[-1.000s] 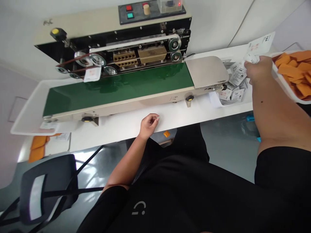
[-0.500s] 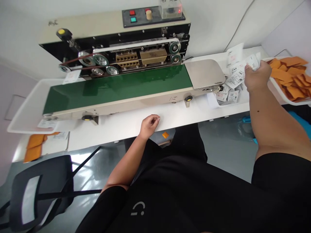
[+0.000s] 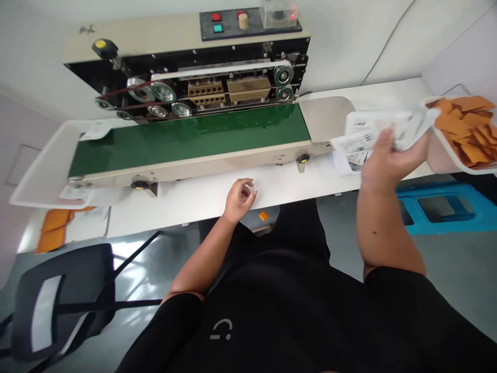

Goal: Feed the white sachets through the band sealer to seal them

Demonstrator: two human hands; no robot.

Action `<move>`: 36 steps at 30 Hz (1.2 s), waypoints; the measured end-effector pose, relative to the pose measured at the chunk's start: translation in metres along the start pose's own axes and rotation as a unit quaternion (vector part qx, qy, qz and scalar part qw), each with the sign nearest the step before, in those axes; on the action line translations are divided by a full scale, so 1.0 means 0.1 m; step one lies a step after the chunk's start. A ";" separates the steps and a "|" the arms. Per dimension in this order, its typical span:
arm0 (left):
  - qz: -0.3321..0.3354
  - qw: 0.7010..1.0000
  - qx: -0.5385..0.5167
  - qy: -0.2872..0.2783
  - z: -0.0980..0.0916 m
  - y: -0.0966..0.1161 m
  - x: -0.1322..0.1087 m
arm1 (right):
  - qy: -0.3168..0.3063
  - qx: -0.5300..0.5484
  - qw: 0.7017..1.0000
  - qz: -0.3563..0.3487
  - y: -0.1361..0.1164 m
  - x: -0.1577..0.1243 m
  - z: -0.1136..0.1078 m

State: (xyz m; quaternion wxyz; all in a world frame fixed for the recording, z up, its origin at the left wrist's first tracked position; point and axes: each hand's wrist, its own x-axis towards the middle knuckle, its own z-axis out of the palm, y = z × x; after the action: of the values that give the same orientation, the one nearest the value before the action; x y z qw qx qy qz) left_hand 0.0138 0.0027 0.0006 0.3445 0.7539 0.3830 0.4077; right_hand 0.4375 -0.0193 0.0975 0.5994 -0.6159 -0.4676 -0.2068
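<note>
My right hand point(image 3: 392, 158) is closed on several white printed packets point(image 3: 380, 124), fanned out and blurred by motion. They are held over the right end of the sealing machine, beside its metal plate point(image 3: 326, 116). Below them, more packets lie in a white bin point(image 3: 341, 165), mostly hidden by the hand and its load. My left hand point(image 3: 239, 199) rests at the front edge of the white table point(image 3: 202, 199). Its fingers are loosely curled, with a gap between thumb and forefinger and nothing held.
The band sealing machine point(image 3: 186, 46) has a green conveyor belt point(image 3: 202, 132). One white packet point(image 3: 96, 129) is at the belt's left end, above a white bin point(image 3: 29, 181). Orange packets point(image 3: 471, 129) fill a bin at right. A blue stool point(image 3: 446, 207) and black chair point(image 3: 66, 295) stand below.
My right hand has moved left and toward me with the packets, from over the bin toward the metal plate. The left thumb and forefinger have parted. A packet now shows at the belt's left end.
</note>
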 end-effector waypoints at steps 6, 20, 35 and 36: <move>0.120 0.988 0.028 0.093 0.06 -0.12 -0.03 | -0.231 0.129 0.959 -0.097 -1.36 -1.27 0.56; 0.065 0.990 0.115 0.043 0.05 -0.08 0.05 | -0.450 0.257 0.854 0.050 -1.41 -1.86 0.94; -0.032 0.999 0.027 0.019 0.09 -0.10 0.09 | -0.475 0.250 0.825 0.178 -1.33 -1.88 1.02; -0.033 0.999 0.022 0.023 0.09 -0.11 0.08 | -0.470 0.241 0.828 0.187 -1.32 -1.89 1.01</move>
State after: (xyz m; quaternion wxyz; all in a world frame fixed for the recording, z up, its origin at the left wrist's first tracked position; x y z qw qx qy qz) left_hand 0.0221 0.0130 -0.0093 0.3322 0.7389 0.4241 0.4047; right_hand 0.2074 -0.0077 -0.0047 0.4640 -0.5502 -0.6037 0.3427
